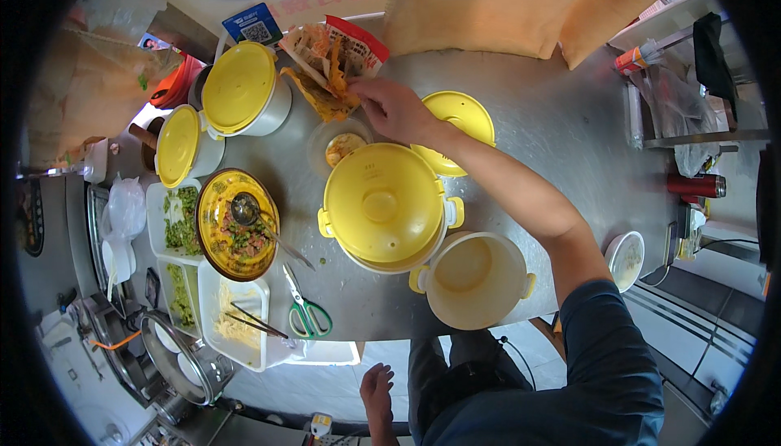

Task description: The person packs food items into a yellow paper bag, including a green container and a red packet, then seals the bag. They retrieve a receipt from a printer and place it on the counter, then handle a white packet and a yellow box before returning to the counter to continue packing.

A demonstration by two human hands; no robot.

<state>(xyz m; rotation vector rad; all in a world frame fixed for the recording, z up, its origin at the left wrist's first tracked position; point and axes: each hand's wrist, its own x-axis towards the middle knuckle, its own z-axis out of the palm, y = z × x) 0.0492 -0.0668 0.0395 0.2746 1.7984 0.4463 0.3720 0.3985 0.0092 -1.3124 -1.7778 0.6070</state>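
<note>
My right hand reaches across the steel counter, its fingertips gripping the edge of a torn-open red and orange plastic food bag. Just below the bag, a clear bowl holds a brownish round piece of food. Under my right forearm lies a pair of yellow lids. A white pot with a yellow lid stands in front of me, and beside it an uncovered white pot has some pale residue at its bottom. My left hand hangs below the counter's front edge, loosely curled with nothing in it.
At left, a yellow patterned bowl of chopped food holds a ladle. Green-handled scissors lie near plastic tubs, one with chopsticks. Two yellow-lidded containers stand farther back. A lidded tub sits at the right edge.
</note>
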